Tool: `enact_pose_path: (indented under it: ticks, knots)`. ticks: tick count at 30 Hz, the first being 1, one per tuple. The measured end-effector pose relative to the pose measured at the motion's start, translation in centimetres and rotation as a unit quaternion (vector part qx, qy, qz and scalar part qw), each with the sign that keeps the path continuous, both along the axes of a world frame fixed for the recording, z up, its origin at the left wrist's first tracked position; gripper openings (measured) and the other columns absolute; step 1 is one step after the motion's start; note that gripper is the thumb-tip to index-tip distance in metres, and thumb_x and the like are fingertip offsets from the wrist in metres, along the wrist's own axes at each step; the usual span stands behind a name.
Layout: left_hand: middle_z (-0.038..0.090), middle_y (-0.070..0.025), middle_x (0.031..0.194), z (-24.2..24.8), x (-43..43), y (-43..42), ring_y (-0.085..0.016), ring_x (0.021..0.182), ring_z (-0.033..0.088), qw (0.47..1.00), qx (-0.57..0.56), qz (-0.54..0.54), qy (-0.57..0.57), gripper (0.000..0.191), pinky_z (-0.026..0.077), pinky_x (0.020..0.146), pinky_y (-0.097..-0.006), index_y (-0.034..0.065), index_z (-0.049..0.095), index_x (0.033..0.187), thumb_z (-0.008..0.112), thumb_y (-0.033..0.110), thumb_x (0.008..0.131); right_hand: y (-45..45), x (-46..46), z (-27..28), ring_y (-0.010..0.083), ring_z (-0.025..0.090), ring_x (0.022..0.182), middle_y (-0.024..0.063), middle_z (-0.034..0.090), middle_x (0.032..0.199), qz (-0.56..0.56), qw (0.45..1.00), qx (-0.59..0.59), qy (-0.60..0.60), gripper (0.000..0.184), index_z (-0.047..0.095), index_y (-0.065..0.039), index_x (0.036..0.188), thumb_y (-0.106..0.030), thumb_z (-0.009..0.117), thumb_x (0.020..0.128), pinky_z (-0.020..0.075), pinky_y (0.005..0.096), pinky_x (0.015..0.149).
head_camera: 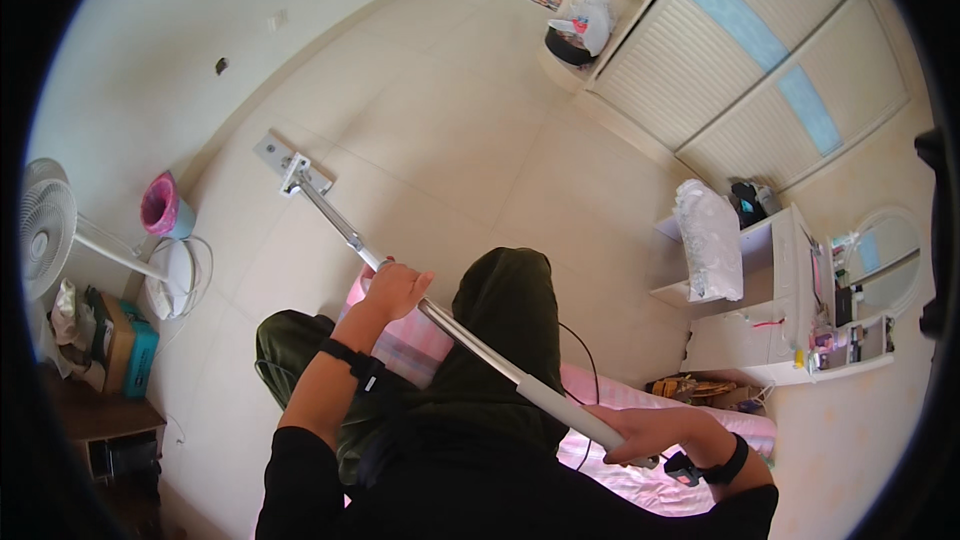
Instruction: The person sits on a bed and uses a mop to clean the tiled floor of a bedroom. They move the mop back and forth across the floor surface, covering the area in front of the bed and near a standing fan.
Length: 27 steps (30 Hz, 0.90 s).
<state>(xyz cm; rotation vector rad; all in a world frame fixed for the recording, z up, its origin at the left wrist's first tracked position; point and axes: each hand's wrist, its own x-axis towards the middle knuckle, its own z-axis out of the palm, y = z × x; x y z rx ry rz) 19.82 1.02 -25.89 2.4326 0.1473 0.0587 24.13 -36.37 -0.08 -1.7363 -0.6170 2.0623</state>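
Note:
A flat mop's long metal pole slants across my lap. Around its middle, my left hand is wrapped with the thumb along the top. My right hand grips the pale handle sleeve close to its end. At the far end, the mop's flat grey head rests on the tiled floor, with a white hinged bracket joining it to the pole. The pole passes over my right knee area, and I sit on a bed with a pink-and-white checked cover.
Left are a white standing fan, a bin with a pink liner, and boxes by a brown cabinet. A sliding-door wardrobe and white dressing table stand right. A black cable hangs near my right leg.

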Motion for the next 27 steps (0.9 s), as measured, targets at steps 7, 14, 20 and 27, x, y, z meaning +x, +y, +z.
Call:
enact_pose_path:
  ticks: [7, 14, 20, 27]
  knots:
    - [0.061, -0.0190, 0.070, 0.5, -6.9, 3.2, -0.039, 0.073, 0.057, 0.991, -0.037, 0.123, -0.031, 0.049, 0.042, 0.075, -0.0480, 0.0031, 0.061, 0.063, 0.038, 0.035, 0.093, 5.3, 2.3, -0.1, 0.0159, 0.057, 0.069, 0.0087, 0.050, 0.085, 0.130, 0.991, 0.025, 0.005, 0.075, 0.015, -0.006, 0.141, -0.010, 0.056, 0.078, 0.0480, 0.0284, 0.055]
    - [0.060, -0.0161, 0.078, -1.5, -9.1, 3.7, -0.036, 0.086, 0.054, 0.915, -0.019, 0.355, -0.192, 0.026, 0.039, 0.078, -0.0456, 0.0048, 0.060, 0.074, 0.051, 0.024, 0.088, 7.2, 1.6, 0.8, 0.0156, 0.058, 0.071, 0.0085, 0.051, 0.087, 0.109, 0.994, -0.009, 0.022, 0.071, 0.018, -0.003, 0.139, -0.014, 0.057, 0.081, 0.0480, 0.0297, 0.059]
    - [0.048, -0.0224, 0.118, -6.3, -4.1, 2.2, -0.037, 0.114, 0.043, 0.710, -0.144, 0.663, -0.187, 0.051, 0.034, 0.096, -0.0450, -0.0003, 0.050, 0.113, 0.068, 0.028, 0.075, 4.1, 1.7, -1.2, 0.0124, 0.055, 0.062, 0.0052, 0.051, 0.079, 0.000, 0.999, 0.046, 0.018, 0.067, 0.026, -0.001, 0.136, -0.009, 0.059, 0.078, 0.0443, 0.0254, 0.051]
    - [0.031, -0.0241, 0.138, -5.8, 1.2, 1.3, -0.036, 0.129, 0.030, 0.667, -0.369, 0.606, -0.227, 0.054, 0.027, 0.105, -0.0401, -0.0003, 0.049, 0.120, 0.065, 0.029, 0.078, 2.5, 3.2, 1.4, 0.0111, 0.051, 0.055, 0.0054, 0.050, 0.074, -0.124, 0.991, 0.026, 0.052, 0.057, 0.035, 0.000, 0.130, -0.015, 0.059, 0.080, 0.0413, 0.0236, 0.049]
